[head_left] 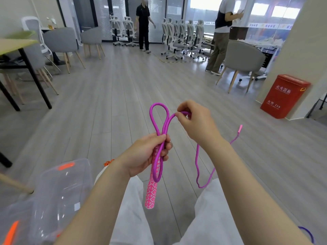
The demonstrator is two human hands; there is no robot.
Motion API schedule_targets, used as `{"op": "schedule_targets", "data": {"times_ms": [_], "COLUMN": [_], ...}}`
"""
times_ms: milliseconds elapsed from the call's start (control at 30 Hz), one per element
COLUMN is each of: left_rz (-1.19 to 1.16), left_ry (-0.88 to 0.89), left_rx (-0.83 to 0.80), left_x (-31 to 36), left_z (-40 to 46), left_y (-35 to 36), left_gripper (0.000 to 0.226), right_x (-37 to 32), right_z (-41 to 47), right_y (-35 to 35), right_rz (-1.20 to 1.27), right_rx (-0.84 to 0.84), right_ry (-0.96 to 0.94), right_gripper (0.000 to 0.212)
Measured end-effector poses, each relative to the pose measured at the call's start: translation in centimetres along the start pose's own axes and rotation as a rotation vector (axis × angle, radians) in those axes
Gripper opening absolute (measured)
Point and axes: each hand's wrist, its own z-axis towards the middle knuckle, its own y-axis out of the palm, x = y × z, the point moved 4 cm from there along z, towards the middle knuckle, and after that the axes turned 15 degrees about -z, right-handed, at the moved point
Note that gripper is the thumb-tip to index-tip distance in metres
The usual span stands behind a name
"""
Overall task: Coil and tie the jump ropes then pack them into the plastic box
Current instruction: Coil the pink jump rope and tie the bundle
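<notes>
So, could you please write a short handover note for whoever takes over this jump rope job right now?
Left hand: grips the pink handle and the first loops of the purple rope at their crossing.
Right hand: pinches the rope, drawing the next loop.
The rest of the rope trails down right of the lap, its second handle lying on the floor.
The clear plastic box sits at lower left.
Done: coiling begun.
Left: finish coiling, tie, pack into the box. Another purple rope shows at lower right.

Grey plank floor (113, 96), white office chairs (184, 38) by bright windows (203, 4), red box (284, 96) beside a pillar (300, 50).
</notes>
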Motion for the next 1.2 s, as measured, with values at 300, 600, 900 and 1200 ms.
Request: {"op": "schedule_targets", "data": {"times_ms": [300,600,900,1200], "left_rz": [0.489,0.501,0.449,0.388], "left_ry": [0.182,0.292,0.262,0.228], "left_rx": [0.221,0.217,0.25,0.089], "left_x": [-0.8,-1.4,-2.0,-2.7], "left_z": [1.0,1.6,1.7,1.7], "left_y": [-0.7,-0.6,-0.5,0.0], "left_gripper": [0.024,0.024,0.028,0.026], "right_x": [-0.5,-1.8,-3.4,-4.2], "right_z": [0.8,0.9,0.1,0.7], "right_y": [-1.4,-0.7,0.5,0.5], "right_rz": [0.154,0.752,1.182,1.039], "right_rx": [-0.097,-0.305,-0.49,-0.517], "right_ry": [0.113,0.29,0.452,0.395], "right_gripper": [0.006,0.009,0.029,0.01]}}
